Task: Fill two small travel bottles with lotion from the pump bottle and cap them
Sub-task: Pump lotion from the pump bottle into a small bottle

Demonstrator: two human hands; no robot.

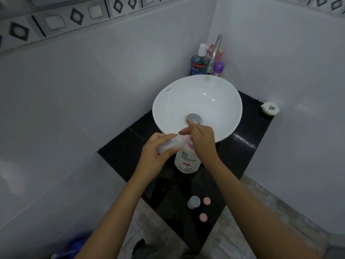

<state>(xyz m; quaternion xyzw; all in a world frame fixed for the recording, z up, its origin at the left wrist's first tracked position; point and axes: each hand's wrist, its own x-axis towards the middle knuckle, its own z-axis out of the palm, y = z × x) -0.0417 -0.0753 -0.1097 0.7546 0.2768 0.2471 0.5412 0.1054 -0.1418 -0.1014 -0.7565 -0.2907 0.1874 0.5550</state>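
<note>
A white pump bottle (187,161) with a pink pump head stands on the black counter (119,148) just in front of the sink. My left hand (155,156) grips a small clear travel bottle (170,143), tilted with its mouth at the pump's spout. My right hand (202,140) rests on top of the pump head and hides it. Near the counter's front edge stands the second travel bottle (193,202), open and seen from above. Two pink caps lie beside it, one (206,201) to its right and the other (203,217) nearer to me.
A white bowl sink (220,101) with a chrome faucet (214,53) fills the back of the counter. A mouthwash bottle (199,61) and a purple-capped bottle (218,69) stand in the corner. A small white container (269,108) sits at the right. Tiled walls close in on both sides.
</note>
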